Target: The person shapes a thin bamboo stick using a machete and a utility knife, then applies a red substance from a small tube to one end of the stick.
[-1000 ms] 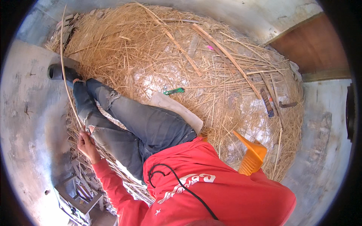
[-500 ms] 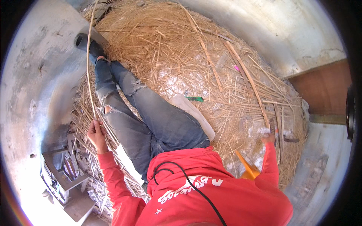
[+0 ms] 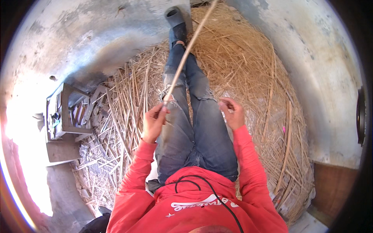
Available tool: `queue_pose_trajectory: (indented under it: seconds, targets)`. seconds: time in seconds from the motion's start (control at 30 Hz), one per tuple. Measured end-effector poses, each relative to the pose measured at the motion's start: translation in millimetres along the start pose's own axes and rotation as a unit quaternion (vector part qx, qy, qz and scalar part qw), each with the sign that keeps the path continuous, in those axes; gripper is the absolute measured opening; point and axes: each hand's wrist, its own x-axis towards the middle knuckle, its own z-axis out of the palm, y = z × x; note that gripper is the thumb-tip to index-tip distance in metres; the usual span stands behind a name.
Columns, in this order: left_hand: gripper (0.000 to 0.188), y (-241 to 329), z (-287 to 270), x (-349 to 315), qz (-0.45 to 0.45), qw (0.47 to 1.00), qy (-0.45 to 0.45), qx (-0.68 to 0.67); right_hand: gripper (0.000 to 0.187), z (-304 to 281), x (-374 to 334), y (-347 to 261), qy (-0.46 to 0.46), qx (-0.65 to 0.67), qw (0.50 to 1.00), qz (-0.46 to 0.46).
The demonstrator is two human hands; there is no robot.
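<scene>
My left hand (image 3: 154,122) is closed in a pinch on the near end of a long, pale, thin strip (image 3: 186,54), which looks like split bamboo or cane. The strip slants up and right over my outstretched legs to the top edge. Its far end is out of view. On the other side of my lap my right hand (image 3: 234,113) hovers above my thigh. Its fingers are loosely bent and apart, with nothing visible in them. Both hands are level above my worn jeans (image 3: 210,112).
Shavings and thin strips (image 3: 237,50) cover the floor around my legs. On the left stands a small wooden frame (image 3: 68,128) with odds and ends inside. Pale walls (image 3: 128,31) curve around. A brown panel (image 3: 336,190) is at lower right, and something dark (image 3: 95,225) at lower left.
My right hand has left the tool on the floor at right and come over my lap. My left hand still holds the strip, now before my lap. The view has swung left.
</scene>
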Motion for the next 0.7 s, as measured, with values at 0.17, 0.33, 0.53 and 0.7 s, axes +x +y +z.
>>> queue_pose_trajectory:
  seconds: [0.17, 0.33, 0.53, 0.7]
  targets:
    - [0.032, 14, 43, -16, 0.004, 0.999, -0.038, -0.013, 0.035, 82, 31, -63, -0.127, 0.272, 0.953, 0.044]
    - [0.025, 13, 33, -29, 0.056, 0.995, -0.043, 0.071, 0.025, 101, 51, -75, -0.201, 0.250, 0.947, 0.023]
    - [0.013, -29, -56, -82, 0.110, 0.978, 0.045, 0.173, 0.022, 95, 64, -73, -0.094, 0.190, 0.977, 0.013]
    - [0.008, -96, -139, -152, 0.031, 0.921, 0.269, 0.279, 0.025, 92, 76, -67, -0.049, 0.191, 0.980, 0.029]
